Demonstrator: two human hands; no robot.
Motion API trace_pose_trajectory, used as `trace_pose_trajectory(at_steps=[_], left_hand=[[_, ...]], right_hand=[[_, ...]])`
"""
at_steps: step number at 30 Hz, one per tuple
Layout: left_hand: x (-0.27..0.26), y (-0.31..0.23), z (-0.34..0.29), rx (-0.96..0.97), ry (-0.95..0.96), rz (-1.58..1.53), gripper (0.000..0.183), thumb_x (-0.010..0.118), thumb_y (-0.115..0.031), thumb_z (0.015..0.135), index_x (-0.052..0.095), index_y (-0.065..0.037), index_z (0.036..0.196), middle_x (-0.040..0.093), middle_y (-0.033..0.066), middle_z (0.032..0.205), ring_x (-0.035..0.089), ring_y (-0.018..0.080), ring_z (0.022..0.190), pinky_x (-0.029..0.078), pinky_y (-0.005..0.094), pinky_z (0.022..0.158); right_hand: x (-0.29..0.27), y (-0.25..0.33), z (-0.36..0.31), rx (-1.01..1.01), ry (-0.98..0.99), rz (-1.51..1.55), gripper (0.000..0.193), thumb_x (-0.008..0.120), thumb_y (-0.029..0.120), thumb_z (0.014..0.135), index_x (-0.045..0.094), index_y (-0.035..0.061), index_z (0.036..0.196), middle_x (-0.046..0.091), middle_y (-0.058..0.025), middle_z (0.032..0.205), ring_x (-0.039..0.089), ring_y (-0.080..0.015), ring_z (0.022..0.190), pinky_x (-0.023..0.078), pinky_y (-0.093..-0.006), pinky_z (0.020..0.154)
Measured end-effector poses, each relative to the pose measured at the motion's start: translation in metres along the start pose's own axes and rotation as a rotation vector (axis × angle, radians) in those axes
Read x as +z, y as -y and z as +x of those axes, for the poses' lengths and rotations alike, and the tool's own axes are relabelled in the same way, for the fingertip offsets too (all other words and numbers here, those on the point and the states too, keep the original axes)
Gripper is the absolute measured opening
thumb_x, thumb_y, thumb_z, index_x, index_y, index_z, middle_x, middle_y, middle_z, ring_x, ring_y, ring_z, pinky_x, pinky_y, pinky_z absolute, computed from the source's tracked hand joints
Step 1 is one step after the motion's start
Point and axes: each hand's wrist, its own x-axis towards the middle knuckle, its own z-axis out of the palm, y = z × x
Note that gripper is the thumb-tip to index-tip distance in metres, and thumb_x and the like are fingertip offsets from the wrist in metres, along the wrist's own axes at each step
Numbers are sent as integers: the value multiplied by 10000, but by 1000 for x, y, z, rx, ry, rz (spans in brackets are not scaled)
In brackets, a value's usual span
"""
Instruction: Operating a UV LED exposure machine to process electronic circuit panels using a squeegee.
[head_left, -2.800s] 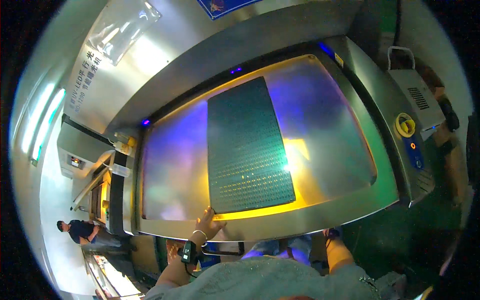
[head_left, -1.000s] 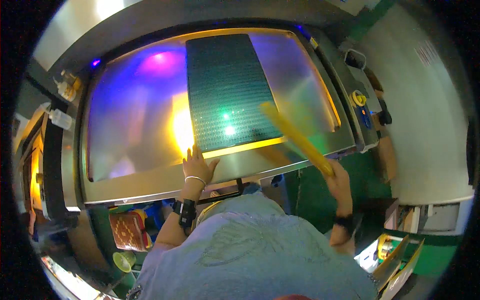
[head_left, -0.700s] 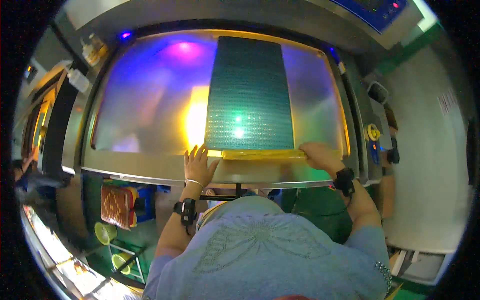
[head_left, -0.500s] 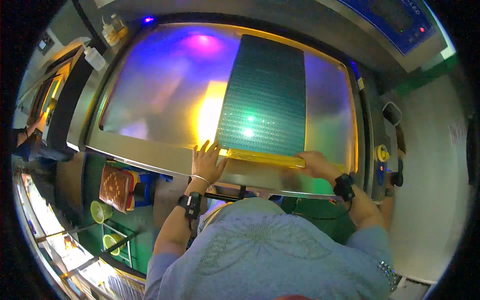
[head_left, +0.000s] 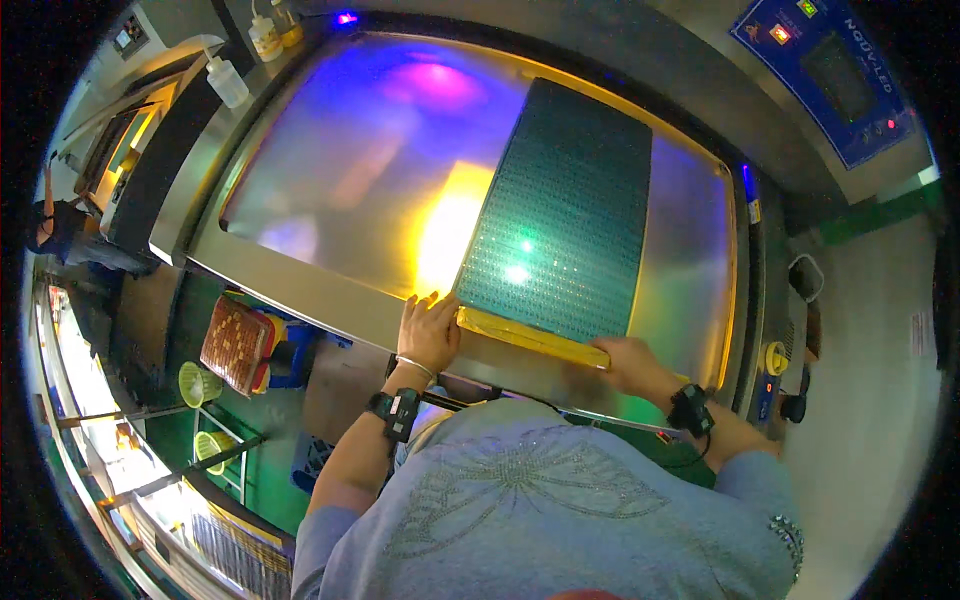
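A dark green panel [head_left: 560, 210] with a fine repeated pattern lies on a shiny metal bed [head_left: 340, 170]. Along its near edge runs a long, glossy yellow bar [head_left: 530, 338]. My left hand [head_left: 428, 335] rests with outstretched fingers at the panel's near left corner, beside the bar's left end. At the other end, my right hand [head_left: 637, 366] is closed around the bar, its thumb on top; the undersides of its fingers are hidden. Both wrists carry dark strapped devices.
A blue control panel [head_left: 825, 85] is up at the far right, and a yellow knob [head_left: 776, 358] sits on the machine's right side. Squeeze bottles [head_left: 227, 82] stand at the far left. Below left are a stacked reddish-brown board [head_left: 237, 345] and green baskets [head_left: 200, 384]. Another person works at the left.
The whole view has turned and shifted, so the bed and panel appear tilted and farther right. My hands keep their places at the two ends of the yellow bar.
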Motion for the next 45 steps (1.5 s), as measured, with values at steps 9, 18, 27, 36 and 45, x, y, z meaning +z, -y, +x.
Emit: trace_pose_trajectory(at_steps=[9,18,27,36,45], left_hand=[[-4,0,0,35,-173,-77,247,600,-56,570,571,-46,814,524,127,808,504,316,826,417,441,862],[1,2,0,22,-187,-57,246,605,-46,560,578,-41,805,514,123,835,495,323,837,415,428,867],[-1,7,-2,15,76,-20,507,619,-179,707,482,-75,1184,498,56,1281,381,293,1241,236,500,1051],[0,5,0,-24,233,25,653,588,-298,781,322,-115,1349,483,32,1299,299,241,1304,158,493,1082],[8,5,-3,-41,91,17,609,622,-327,728,445,-112,1270,555,73,1178,434,277,1179,238,513,1044]], right_hand=[[10,19,-9,20,-93,-36,414,658,191,699,593,107,1099,623,-129,944,598,-327,855,486,-409,741],[15,25,-11,30,-173,-76,451,684,206,670,592,113,1102,619,-128,907,596,-326,839,487,-414,725],[21,22,-9,28,-193,-111,420,681,304,716,602,113,1082,621,-125,913,599,-323,833,486,-416,708],[18,24,-11,26,-217,-103,416,664,328,740,604,104,1085,623,-119,925,600,-314,834,487,-406,713],[16,27,-11,19,-238,-63,404,682,308,719,611,115,1067,629,-117,922,604,-311,834,491,-398,717]])
